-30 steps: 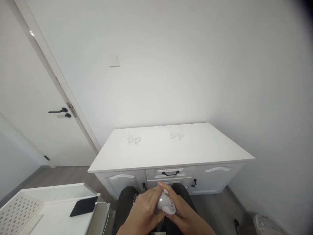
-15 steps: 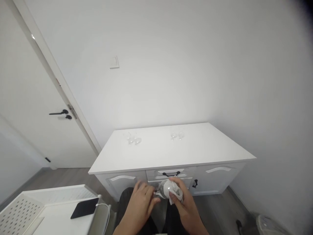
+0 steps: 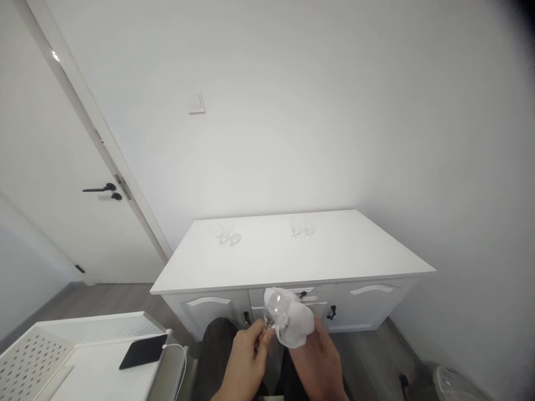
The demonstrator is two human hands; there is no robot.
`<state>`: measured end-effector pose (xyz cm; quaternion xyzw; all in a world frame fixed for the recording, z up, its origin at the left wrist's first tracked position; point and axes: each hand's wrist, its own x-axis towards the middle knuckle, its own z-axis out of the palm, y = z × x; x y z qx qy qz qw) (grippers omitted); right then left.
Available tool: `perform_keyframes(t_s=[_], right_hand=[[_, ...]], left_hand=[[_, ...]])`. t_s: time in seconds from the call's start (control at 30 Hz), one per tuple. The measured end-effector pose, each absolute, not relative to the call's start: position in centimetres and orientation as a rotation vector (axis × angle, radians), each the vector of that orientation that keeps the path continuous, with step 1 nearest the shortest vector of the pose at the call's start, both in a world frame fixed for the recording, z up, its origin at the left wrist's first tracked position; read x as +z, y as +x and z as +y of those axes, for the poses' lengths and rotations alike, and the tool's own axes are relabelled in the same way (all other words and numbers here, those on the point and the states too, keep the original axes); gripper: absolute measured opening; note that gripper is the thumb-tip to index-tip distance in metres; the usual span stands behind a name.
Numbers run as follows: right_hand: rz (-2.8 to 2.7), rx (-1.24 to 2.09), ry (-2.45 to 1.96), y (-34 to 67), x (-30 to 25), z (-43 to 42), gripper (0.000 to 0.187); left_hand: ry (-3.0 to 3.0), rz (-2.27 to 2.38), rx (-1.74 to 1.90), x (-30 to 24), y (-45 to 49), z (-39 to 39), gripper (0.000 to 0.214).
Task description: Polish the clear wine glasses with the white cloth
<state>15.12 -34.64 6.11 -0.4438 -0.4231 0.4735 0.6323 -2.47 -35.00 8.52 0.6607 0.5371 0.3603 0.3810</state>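
A clear stemmed glass (image 3: 270,311) is held in front of the cabinet's drawers, its bowl tilted up and to the right. My left hand (image 3: 246,359) pinches it low, around the stem. A white cloth (image 3: 300,327) covers the right side of the bowl and bunches around it. My right hand (image 3: 318,359) is closed on the cloth from below, with most of its fingers hidden behind the fabric.
On the white cabinet (image 3: 267,262) stand clear glasses in two groups, one at the left (image 3: 229,238), one in the middle (image 3: 301,230). Lower left, a white tray-like surface (image 3: 96,384) bears a black phone (image 3: 143,352) with a white cable. A bin (image 3: 455,384) stands lower right.
The glass has tipped upward, and its bowl is higher than before. The cloth has spread wider over the bowl. My right hand has moved lower, behind the cloth.
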Motion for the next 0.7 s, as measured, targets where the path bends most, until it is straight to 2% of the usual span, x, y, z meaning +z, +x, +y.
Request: perform_keyframes(t_s=[0.13, 0.27, 0.37, 0.43, 0.57, 0.7], right_hand=[[-0.861, 1.314, -0.878, 15.1, 5.6, -34.9, 0.049], [-0.75, 1.367, -0.741, 15.2, 5.7, -34.7, 0.075], [-0.738, 1.493, -0.679, 15.6, 5.6, -34.9, 0.072], [-0.711, 1.583, -0.653, 16.0, 5.1, -35.2, 0.068], [-0.624, 1.651, -0.64, 16.4, 4.5, -35.6, 0.074], [-0.607, 1.671, -0.576, 15.6, 6.4, -34.9, 0.064]], left_hand=[[1.423, 1.225, 0.902, 8.4, -1.9, -35.4, 0.058], [1.301, 1.035, 0.678, 8.3, -1.4, -35.6, 0.069], [1.241, 0.977, 0.573, 8.4, -1.2, -35.5, 0.075], [1.207, 0.923, 0.564, 8.6, -1.4, -35.4, 0.073], [1.08, 0.764, 0.498, 8.7, -1.8, -35.1, 0.061], [1.199, 1.088, 0.6, 6.9, -1.1, -35.8, 0.057]])
